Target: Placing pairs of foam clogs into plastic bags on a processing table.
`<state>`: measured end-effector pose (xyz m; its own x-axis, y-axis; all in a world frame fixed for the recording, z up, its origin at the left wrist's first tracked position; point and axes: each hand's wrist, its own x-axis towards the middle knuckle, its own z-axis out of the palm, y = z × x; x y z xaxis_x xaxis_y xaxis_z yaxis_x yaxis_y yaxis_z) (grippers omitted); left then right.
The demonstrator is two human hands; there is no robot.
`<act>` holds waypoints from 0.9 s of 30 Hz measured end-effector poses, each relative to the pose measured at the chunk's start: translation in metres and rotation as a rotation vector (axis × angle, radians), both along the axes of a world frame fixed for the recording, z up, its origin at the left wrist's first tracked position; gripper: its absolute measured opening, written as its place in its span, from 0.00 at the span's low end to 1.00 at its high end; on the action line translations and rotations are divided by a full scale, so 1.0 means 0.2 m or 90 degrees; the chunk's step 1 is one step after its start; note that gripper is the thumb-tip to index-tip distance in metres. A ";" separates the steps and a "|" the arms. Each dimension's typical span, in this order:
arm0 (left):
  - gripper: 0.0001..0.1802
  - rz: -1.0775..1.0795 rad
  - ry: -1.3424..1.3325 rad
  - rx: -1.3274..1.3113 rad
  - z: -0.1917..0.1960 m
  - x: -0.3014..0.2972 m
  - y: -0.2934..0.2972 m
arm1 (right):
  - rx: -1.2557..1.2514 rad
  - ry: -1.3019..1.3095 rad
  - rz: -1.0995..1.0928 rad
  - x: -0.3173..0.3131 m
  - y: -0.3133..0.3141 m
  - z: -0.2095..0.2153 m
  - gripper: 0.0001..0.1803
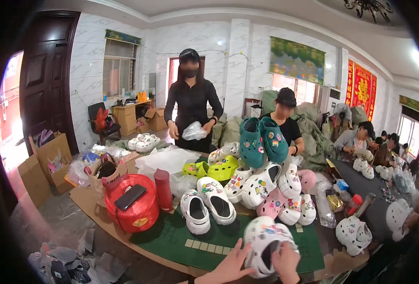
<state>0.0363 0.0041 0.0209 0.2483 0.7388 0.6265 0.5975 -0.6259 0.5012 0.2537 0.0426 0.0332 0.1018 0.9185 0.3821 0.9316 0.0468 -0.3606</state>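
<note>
A white clog (260, 236) with colourful charms lies at the front edge of the green mat, slightly blurred. My right hand (286, 262) is closed on the rim of its heel opening, some fingers hidden inside. Beside it, my left hand (230, 266) has its fingers spread, with the thumb against the clog's side. A pair of white clogs (213, 201) sits just beyond. Behind my right hand, several white and pink clogs are piled, with dark green clogs (251, 142) on top and lime clogs (223, 168) to the left.
On the left stand a red round container (132, 208) with a black phone (130, 197) on it, and a red bottle (163, 189). Another white clog (354, 235) is at right. Across the table, a person (190, 104) holds a clear plastic bag (194, 131); others sit farther right.
</note>
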 end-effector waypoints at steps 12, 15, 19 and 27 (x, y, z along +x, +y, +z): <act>0.72 -0.017 0.030 -0.222 -0.02 0.00 0.08 | 0.068 -0.068 0.131 0.01 0.11 0.13 0.20; 0.71 0.069 0.132 -0.221 0.01 0.14 0.08 | 0.093 -0.039 0.164 0.00 0.10 0.11 0.19; 0.66 0.012 0.181 -0.180 -0.03 0.17 0.17 | 0.195 -0.078 0.157 0.01 0.07 -0.01 0.18; 0.52 0.033 0.258 0.002 0.01 0.13 0.04 | 0.286 -0.033 0.167 -0.01 0.07 -0.03 0.07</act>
